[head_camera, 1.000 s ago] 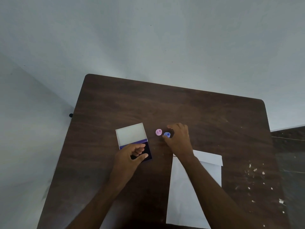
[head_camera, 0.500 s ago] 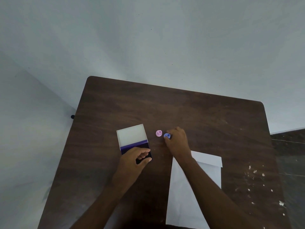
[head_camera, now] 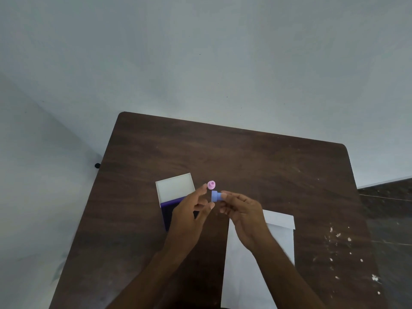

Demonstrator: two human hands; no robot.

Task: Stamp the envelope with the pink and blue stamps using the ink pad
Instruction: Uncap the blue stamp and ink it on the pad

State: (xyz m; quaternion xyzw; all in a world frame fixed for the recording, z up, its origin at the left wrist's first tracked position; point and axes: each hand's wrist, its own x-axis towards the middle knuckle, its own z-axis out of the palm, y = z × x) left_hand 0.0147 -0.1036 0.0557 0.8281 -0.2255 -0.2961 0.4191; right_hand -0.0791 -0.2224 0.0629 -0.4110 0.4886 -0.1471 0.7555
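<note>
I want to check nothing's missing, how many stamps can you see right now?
2. The blue stamp is held in the right hand, lifted near the left hand. The pink stamp stands on the table just beyond. Hands might hide others.

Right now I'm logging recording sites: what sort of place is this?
Probably a plain indoor room with a small craft or desk setup: a dark brown wooden table set against bare pale grey walls, holding a white paper envelope and an open purple ink pad.
</note>
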